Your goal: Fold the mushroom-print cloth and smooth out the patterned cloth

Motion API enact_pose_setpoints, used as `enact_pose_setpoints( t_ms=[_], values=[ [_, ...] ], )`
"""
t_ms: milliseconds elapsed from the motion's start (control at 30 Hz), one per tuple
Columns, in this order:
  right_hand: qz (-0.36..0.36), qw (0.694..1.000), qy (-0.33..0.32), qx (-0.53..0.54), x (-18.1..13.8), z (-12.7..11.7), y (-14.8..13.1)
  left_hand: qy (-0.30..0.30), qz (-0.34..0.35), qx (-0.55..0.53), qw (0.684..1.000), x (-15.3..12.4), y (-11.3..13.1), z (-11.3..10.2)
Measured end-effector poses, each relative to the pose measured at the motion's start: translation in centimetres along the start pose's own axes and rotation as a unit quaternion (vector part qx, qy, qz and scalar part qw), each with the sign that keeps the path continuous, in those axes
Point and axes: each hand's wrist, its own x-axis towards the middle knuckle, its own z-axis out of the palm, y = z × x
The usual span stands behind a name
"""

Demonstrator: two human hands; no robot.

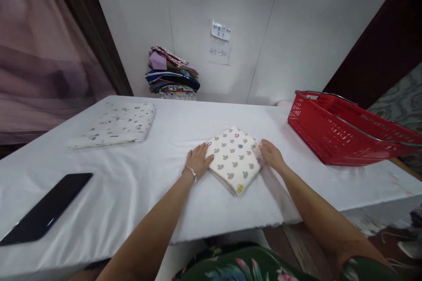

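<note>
A folded white cloth (232, 158) printed with grey mushroom shapes and a few coloured ones lies on the table, one corner pointing toward me. At its left corner rests my left hand (198, 160), a bracelet on the wrist, fingers stretched out and thumb apart on the cloth's edge. My right hand (272, 154) is at the opposite corner with its fingers bent closed on the fabric. That corner looks slightly blurred, and part of those fingers is hidden. Farther left lies another folded white cloth (121, 123) with small grey prints.
A red plastic basket (329, 129) with metal handles stands on the right. A dark, flat, shiny device (49, 206) lies at the near left. Beyond the table's back edge rises a stack of folded fabrics (173, 79). Paper labels (219, 55) are on the wall. White cloth covers the table (138, 202).
</note>
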Motion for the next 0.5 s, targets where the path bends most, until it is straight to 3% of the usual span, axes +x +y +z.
enact_pose_setpoints(
  t_ms=[100,500],
  values=[
    [0.096,0.994,-0.017,0.051,1.5,-1.0,1.5,0.001,0.000,0.005,1.000,0.0,0.0,0.0],
    [0.141,0.979,-0.049,0.135,2.1,-2.1,3.1,0.016,0.008,-0.004,1.000,-0.1,-0.3,0.2]
  ],
)
